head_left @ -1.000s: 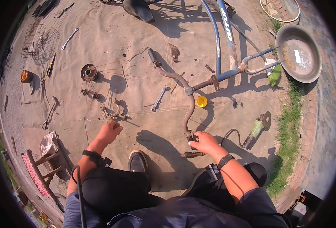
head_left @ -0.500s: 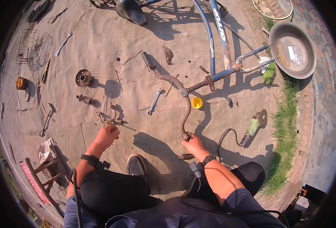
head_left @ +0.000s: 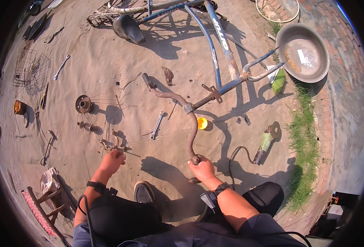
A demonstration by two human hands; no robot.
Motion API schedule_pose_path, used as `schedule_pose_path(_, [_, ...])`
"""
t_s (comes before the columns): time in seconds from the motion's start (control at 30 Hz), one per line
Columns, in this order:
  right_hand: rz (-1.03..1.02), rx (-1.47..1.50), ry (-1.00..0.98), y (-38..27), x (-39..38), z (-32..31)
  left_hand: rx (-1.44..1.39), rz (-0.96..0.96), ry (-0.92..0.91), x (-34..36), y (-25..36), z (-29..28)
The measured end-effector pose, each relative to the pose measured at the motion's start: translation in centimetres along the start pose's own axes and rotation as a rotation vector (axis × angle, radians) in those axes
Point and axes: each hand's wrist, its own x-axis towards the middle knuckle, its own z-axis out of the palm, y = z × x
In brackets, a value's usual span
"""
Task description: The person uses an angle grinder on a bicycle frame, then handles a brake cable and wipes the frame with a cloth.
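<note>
Over the brown ground sheet (head_left: 134, 99), in front of your feet, the rusty handlebar (head_left: 191, 141) curves toward you, its stem joined to the blue bicycle frame (head_left: 215, 70). Your right hand (head_left: 202, 168) is curled closed around its near end; the palm hides how far the fingers wrap. Your left hand (head_left: 114, 160) is half curled beside the rusty metal parts (head_left: 117, 142), with nothing visible in it, and you cannot tell from here whether its fingertips touch them. The bar looks like steel tube: stiff, not fragile, and likely heavy because the frame comes with it. Expect the scaly rust to be rough and give bare skin good friction, though edges at the end fitting may scratch. The end your right hand has gives the most leverage; for a second hold, the bare bend near the stem joint (head_left: 188, 108) or the dark grip (head_left: 145, 78) at the far end looks sound. Compared with 1 second ago, your right fingers, then pinched at the side of the end, now close round it. The whole view has shifted, showing more of the frame and saddle (head_left: 129, 29) up top, while your left hand stays by those parts.
</note>
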Motion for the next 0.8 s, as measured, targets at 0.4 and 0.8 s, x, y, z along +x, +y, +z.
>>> schedule_pose_path(0.4, [-0.128,0.122,0.189,-0.8,3.6,-4.3,0.007,-0.019,-0.022,0.1,1.6,0.9])
schedule_pose_path(0.8, [-0.206,0.350,0.248,-2.4,7.3,-6.8,0.048,-0.017,-0.041,0.2,0.9,1.1])
